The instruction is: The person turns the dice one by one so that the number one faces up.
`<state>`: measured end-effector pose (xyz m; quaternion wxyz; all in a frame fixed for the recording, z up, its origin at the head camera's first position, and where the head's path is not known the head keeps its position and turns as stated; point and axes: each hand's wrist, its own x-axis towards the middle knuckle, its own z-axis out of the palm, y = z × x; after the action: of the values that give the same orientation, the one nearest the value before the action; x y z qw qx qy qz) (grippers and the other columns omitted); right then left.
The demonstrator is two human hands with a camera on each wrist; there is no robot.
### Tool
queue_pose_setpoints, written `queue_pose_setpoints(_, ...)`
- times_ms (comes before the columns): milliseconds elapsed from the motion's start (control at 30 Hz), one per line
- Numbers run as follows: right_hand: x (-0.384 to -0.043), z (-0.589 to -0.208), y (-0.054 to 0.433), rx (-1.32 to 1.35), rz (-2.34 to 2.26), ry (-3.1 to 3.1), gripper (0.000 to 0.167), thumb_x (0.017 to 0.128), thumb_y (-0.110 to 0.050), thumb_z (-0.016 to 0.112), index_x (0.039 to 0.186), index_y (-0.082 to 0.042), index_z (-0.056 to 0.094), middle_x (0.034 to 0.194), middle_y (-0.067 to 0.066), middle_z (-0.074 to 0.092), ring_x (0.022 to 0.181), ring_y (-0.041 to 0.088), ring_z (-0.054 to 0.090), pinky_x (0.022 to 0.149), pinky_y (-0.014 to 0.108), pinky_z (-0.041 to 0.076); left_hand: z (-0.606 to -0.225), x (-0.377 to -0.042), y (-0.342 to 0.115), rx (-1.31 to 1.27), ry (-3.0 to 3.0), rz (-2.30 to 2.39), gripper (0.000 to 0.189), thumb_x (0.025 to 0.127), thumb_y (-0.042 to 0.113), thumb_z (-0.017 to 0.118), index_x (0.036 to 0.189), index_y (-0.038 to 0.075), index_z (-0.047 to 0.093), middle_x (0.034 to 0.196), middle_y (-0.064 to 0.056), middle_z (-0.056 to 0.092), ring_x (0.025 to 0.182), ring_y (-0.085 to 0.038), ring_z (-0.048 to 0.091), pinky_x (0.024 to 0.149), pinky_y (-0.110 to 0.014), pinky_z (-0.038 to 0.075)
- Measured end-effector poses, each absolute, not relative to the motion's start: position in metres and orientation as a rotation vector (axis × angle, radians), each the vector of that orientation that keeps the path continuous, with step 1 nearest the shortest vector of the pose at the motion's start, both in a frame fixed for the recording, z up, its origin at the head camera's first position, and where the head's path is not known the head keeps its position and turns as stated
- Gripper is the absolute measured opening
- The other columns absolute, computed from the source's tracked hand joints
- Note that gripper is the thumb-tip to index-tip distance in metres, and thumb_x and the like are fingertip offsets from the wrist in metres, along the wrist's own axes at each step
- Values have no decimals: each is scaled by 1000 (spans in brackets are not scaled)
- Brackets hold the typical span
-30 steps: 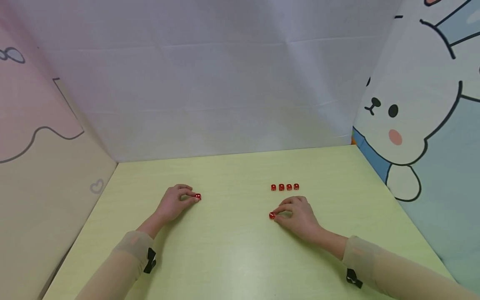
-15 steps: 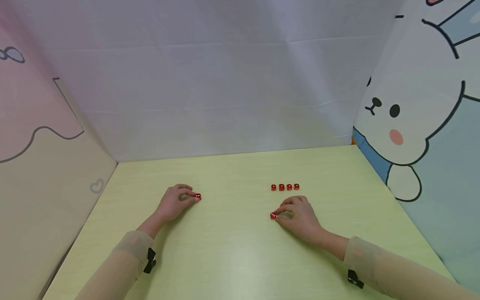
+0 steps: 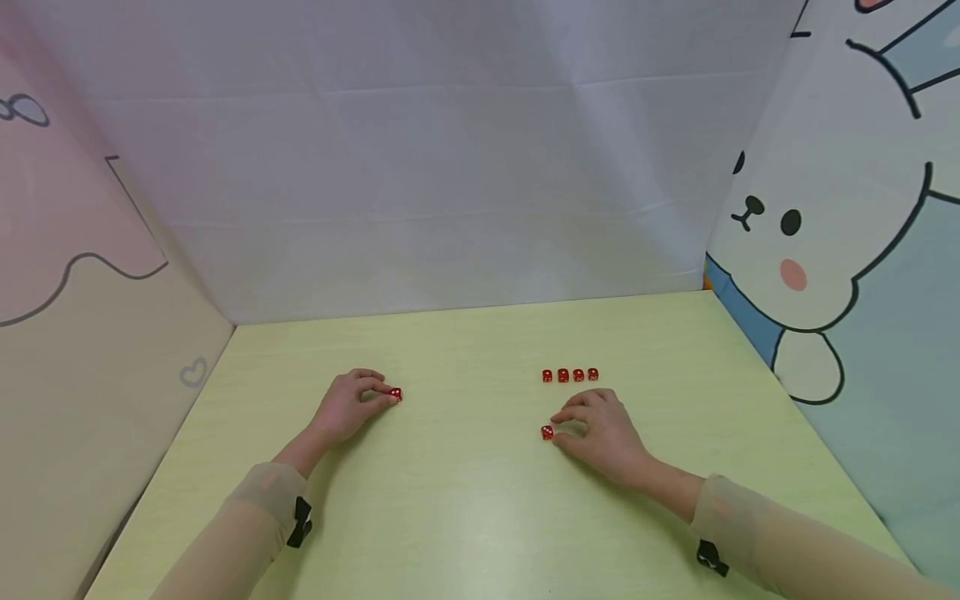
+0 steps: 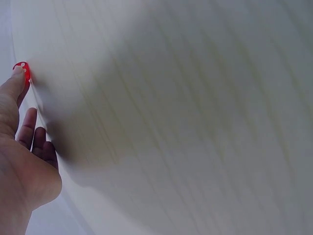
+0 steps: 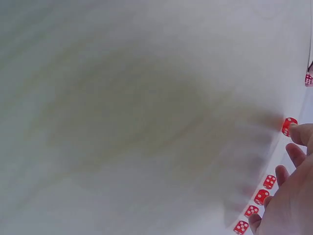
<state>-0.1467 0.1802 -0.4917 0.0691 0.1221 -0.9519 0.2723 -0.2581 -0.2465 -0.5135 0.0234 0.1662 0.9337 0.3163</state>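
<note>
My left hand (image 3: 348,406) pinches a red die (image 3: 397,393) between thumb and fingertips at the left of the table. The left wrist view shows this die (image 4: 22,70) with white pips, thumb against it. On the right, a second red die (image 3: 547,432) sits on the table just off the tips of my right hand (image 3: 600,435). The right index finger and thumb are parted beside it. In the right wrist view the thumb tip overlaps the die (image 5: 288,126). Beyond that hand, several red dice (image 3: 563,375) stand in a short row.
The pale yellow table (image 3: 450,500) runs back to a white cloth wall (image 3: 450,167). A cartoon-printed panel (image 3: 862,250) flanks the right side, and a pink and beige panel (image 3: 90,375) flanks the left.
The right hand shifts the die slightly right, then its index finger lifts away from it. The left hand and its die stay in place.
</note>
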Motion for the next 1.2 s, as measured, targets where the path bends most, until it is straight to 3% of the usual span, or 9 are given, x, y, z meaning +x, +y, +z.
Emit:
queue_pose_setpoints(500, -153, -478, 181, 508, 513, -2916, 20, 80, -27, 87, 99, -21, 82, 107, -2, 65, 112, 27, 52, 97, 51, 44, -512, -257, -247, 527, 2887, 983, 23, 95, 31, 76, 106, 11, 80, 133, -15, 60, 129, -45, 46, 110, -62, 32)
queue_pose_setpoints(1200, -158, -466, 170, 556, 440, -2941, 17, 81, -29, 87, 95, -22, 82, 105, -3, 65, 114, 27, 51, 102, 51, 41, -501, -262, -247, 536, 2885, 983, 24, 96, 35, 75, 106, 14, 80, 134, -14, 60, 128, -44, 46, 108, -61, 34)
